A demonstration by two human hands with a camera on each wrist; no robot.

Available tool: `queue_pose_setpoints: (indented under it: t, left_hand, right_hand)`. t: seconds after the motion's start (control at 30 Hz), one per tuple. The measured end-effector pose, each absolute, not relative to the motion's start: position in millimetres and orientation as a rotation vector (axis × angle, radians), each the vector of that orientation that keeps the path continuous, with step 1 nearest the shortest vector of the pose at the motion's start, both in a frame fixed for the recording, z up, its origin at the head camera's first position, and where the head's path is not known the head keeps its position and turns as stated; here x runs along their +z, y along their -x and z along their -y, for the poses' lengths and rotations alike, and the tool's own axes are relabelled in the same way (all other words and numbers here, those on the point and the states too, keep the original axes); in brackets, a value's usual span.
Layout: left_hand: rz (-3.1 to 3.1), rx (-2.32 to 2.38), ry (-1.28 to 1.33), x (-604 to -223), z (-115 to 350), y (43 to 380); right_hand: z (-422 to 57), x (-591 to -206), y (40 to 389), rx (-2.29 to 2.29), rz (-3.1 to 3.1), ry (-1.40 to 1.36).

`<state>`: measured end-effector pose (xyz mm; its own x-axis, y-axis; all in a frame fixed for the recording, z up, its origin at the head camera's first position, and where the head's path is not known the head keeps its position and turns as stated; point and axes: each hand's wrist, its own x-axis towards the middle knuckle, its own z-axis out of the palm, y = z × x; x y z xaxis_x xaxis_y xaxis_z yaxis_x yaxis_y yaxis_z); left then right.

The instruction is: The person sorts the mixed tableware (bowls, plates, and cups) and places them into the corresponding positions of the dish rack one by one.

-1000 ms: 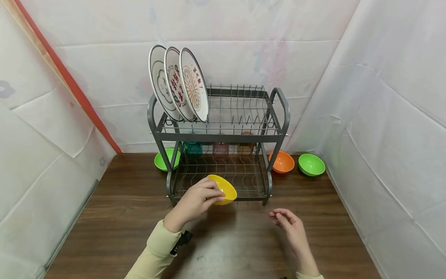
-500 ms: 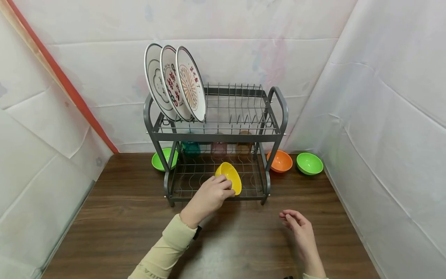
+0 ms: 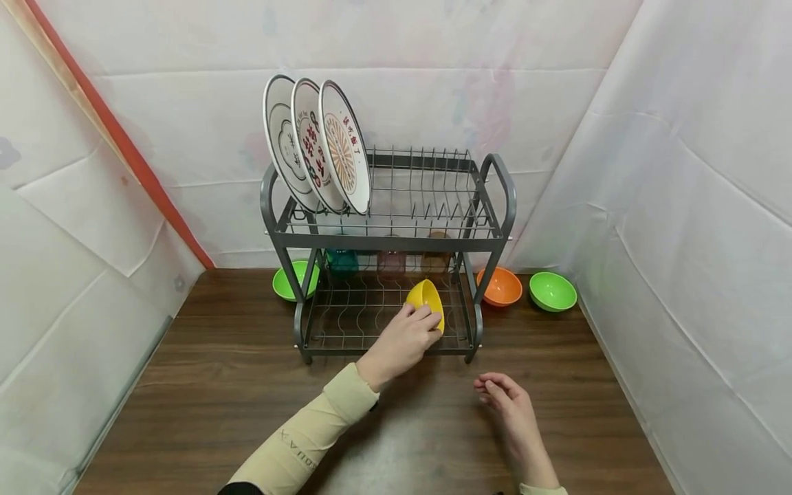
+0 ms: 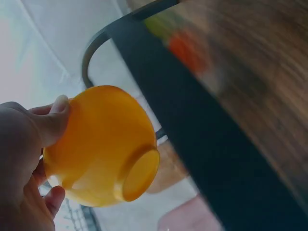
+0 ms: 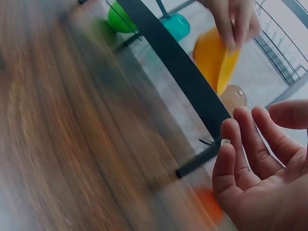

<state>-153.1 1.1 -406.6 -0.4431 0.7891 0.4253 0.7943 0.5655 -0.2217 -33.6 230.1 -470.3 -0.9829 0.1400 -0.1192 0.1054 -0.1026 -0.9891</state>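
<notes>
My left hand (image 3: 405,342) pinches a yellow bowl (image 3: 427,297) by its rim, over the right part of the dish rack's lower shelf (image 3: 365,316). The bowl is tilted steeply onto its side. In the left wrist view the bowl (image 4: 103,144) shows its rounded outside and foot ring, with thumb and fingertips at the rim. My right hand (image 3: 509,409) is held over the table in front of the rack's right corner, fingers loosely bent. Nothing is between those fingers in the right wrist view, where the hand (image 5: 262,163) appears palm up.
Three patterned plates (image 3: 343,155) stand upright at the left of the upper rack (image 3: 390,242). Teal, pink and amber cups (image 3: 436,261) are behind the lower shelf. A green bowl (image 3: 286,283) sits left of the rack; an orange bowl (image 3: 502,287) and another green bowl (image 3: 553,291) sit right.
My left hand has carried the yellow bowl rightward and further over the lower shelf, turning it from a slant to nearly on edge. The right hand stays in about the same place.
</notes>
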Motion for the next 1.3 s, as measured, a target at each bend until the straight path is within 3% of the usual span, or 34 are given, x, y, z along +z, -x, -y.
queue_pose_setpoints:
  t: [0.83, 1.3]
  left_hand:
    - [2.347, 0.105, 1.292, -416, -45, 168]
    - [2.342, 0.087, 1.259, -427, -55, 172]
  right_hand:
    - [-200, -475, 37, 2.314, 2.205, 0.238]
    - [-171, -479, 28, 2.371, 2.364, -0.214]
